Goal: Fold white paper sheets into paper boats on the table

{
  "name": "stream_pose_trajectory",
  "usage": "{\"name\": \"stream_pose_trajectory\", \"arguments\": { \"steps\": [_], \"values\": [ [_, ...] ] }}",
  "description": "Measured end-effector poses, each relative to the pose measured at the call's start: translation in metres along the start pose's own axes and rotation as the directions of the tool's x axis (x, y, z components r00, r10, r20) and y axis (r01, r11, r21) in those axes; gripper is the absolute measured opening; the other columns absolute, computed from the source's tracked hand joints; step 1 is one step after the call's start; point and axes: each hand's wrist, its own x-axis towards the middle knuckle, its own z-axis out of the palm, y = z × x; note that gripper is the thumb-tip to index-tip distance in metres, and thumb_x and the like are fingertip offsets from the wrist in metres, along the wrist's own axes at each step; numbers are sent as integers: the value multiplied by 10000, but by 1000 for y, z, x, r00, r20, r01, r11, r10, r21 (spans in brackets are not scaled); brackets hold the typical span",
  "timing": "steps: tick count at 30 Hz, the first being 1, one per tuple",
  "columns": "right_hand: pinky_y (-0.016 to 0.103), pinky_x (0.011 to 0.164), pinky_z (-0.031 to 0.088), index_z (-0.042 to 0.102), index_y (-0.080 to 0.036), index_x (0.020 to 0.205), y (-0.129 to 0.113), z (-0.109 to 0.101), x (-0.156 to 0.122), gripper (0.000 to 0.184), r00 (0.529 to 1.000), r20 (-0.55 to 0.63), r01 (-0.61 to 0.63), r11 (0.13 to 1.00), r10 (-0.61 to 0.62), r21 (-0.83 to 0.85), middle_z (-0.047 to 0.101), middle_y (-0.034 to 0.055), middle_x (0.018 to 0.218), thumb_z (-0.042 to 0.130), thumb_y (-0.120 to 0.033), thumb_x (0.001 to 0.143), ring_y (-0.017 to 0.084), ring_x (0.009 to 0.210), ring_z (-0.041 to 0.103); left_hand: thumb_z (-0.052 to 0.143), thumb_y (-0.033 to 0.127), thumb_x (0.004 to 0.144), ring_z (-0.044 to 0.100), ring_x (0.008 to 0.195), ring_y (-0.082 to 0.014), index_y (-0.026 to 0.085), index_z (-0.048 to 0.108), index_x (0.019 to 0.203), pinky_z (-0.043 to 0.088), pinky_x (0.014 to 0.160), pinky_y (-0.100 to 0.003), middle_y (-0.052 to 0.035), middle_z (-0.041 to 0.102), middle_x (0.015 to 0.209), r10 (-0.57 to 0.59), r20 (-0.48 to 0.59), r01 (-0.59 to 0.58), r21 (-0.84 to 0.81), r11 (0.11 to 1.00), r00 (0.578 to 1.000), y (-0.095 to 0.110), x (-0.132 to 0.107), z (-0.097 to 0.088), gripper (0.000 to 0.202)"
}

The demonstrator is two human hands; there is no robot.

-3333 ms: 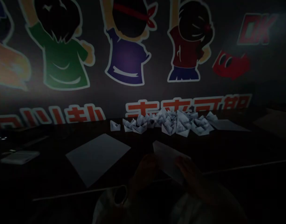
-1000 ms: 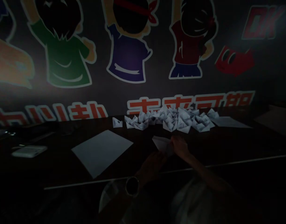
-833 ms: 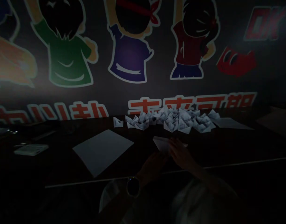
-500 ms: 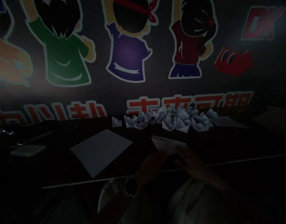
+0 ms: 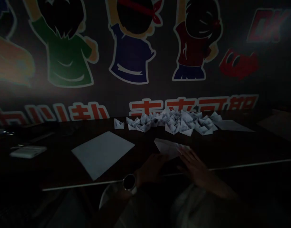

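Note:
The scene is very dark. A folded white paper (image 5: 168,147) lies on the dark table (image 5: 231,152) in front of me. My left hand (image 5: 150,167), with a watch at the wrist, rests at the paper's near left edge; its fingers look bent. My right hand (image 5: 195,164) lies flat with fingers stretched over the paper's right part, pressing it down. Beyond the paper sits a heap of several folded white paper boats (image 5: 176,122).
A flat white sheet (image 5: 102,153) lies to the left. A pale flat object (image 5: 28,151) sits at the far left, another sheet (image 5: 231,125) at the back right. A wall with cartoon figures and red characters (image 5: 136,63) stands behind the table.
The paper was held up in both hands and now lies on the table. My right hand slid from the paper's far end back toward me along it.

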Motion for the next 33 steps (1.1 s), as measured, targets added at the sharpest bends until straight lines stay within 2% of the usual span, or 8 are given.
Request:
{"name": "stream_pose_trajectory", "arguments": {
  "steps": [3, 8, 18, 21, 24, 27, 30, 33],
  "values": [
    [490, 1008, 344, 471, -145, 1278, -17, 0, 0, 503, 998, -6, 67, 998, -67, 10, 504, 160, 1295, 444, -431, 866, 289, 1233, 413, 600, 539, 698, 428, 1163, -278, 195, 334, 1311, 295, 992, -422, -101, 487, 1272, -59, 23, 61, -90, 994, 998, -3, 5, -9, 751],
    [532, 999, 329, 378, -214, 1350, -28, 5, -5, 579, 992, -42, 121, 993, -122, -15, 335, 158, 1418, 499, -446, 834, 337, 1313, 258, 432, 271, 835, 478, 1102, -231, 212, 417, 1208, 345, 946, -371, -56, 530, 1199, -161, 110, 176, -150, 973, 981, -7, 16, -20, 378],
    [557, 1031, 240, 291, -307, 1381, -49, -4, 1, 597, 977, 134, 138, 974, -163, 182, 204, 94, 1483, 479, -469, 838, 321, 1339, 191, 328, 233, 880, 508, 1038, -220, 151, 436, 1185, 380, 912, -363, -97, 559, 1138, -137, 46, 140, -71, 988, 990, -9, 16, -14, 335],
    [510, 1042, 264, 361, -324, 1344, -44, -7, 7, 487, 970, 162, 129, 952, -179, 279, 315, 57, 1446, 442, -409, 871, 259, 1314, 285, 296, 218, 904, 520, 1039, -188, 185, 436, 1199, 373, 927, -345, -65, 572, 1141, -84, -24, 82, -75, 994, 996, -8, 16, -11, 329],
    [511, 1042, 269, 455, -252, 1279, -27, -7, 9, 400, 998, 57, 20, 969, -35, 246, 497, 90, 1310, 426, -311, 884, 242, 1237, 411, 264, 256, 934, 509, 1073, -171, 216, 423, 1237, 369, 930, -326, -51, 557, 1185, -36, -76, 34, -32, 999, 996, -10, 20, -9, 345],
    [541, 1015, 291, 499, -203, 1223, -17, -8, 6, 377, 999, 9, -35, 980, 34, 197, 561, 119, 1225, 465, -281, 856, 269, 1163, 479, 265, 298, 941, 548, 993, -164, 216, 525, 1130, 373, 913, -332, -47, 601, 1071, -13, -45, 16, 58, 998, 999, -11, 27, -10, 331],
    [510, 966, 361, 509, -203, 1202, -30, -14, 2, 381, 996, 84, -9, 967, -12, 254, 573, 110, 1203, 491, -245, 823, 273, 1122, 502, 292, 313, 933, 557, 963, -176, 197, 588, 973, 294, 984, -418, -46, 617, 990, -53, -48, 61, 170, 984, 997, -9, 34, -13, 320],
    [456, 991, 359, 443, -182, 1263, -54, -21, 6, 476, 991, 101, 37, 910, -86, 412, 541, 112, 1243, 496, -188, 790, 252, 1174, 458, 339, 315, 917, 532, 1026, -202, 202, 573, 1000, 241, 1004, -475, -50, 617, 1036, -99, -43, 106, 241, 965, 994, -8, 38, -13, 273]
  ]
}}
